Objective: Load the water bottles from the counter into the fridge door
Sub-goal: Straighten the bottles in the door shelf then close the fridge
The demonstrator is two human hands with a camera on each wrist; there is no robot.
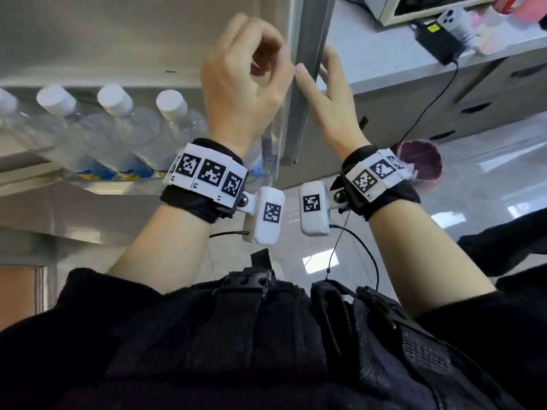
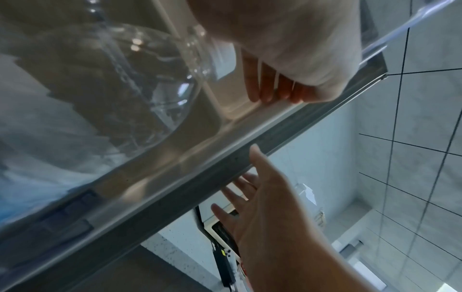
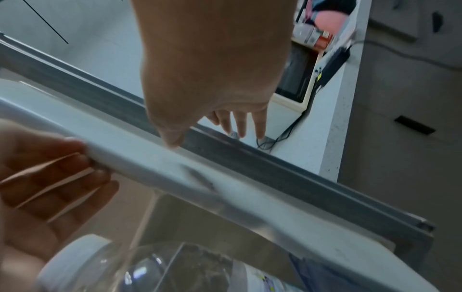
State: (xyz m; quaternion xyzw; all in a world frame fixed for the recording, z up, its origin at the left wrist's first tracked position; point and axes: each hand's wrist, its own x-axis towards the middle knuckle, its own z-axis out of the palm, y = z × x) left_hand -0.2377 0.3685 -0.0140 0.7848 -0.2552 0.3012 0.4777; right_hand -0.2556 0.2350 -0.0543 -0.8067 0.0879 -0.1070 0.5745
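Door shelf (image 1: pixel 97 184), left of the head view: holds a row of clear water bottles (image 1: pixel 124 125) with white caps (image 1: pixel 114 99) and blue-and-yellow labels, standing side by side and touching; four caps show, the leftmost cut by the frame edge, and a further bottle sits partly hidden behind the left wrist. The left wrist view shows one bottle (image 2: pixel 130 79) close against the shelf's clear front wall; the right wrist view shows a capped bottle (image 3: pixel 140 266) at lower centre. Fridge door (image 1: pixel 307 72), upper centre: its grey edge runs between the two hands. Left hand (image 1: pixel 242 81), upper centre: fingers loosely curled, thumb and fingertips near each other, nothing held; in the left wrist view its fingertips lie against the inner lip of the door. Right hand (image 1: pixel 331 96), just right of the door edge: fingers straight and spread, nothing held, thumb at the edge; whether it touches cannot be told. Counter (image 1: pixel 384 54), upper right: carries a cream appliance (image 1: pixel 414 10), a black box (image 1: pixel 438 39) with a cable hanging over the front, a white device and pink items; no bottles show on the visible part. Floor, right centre: a purple bin (image 1: pixel 420 164). Both wrists wear black bands with white marker blocks.
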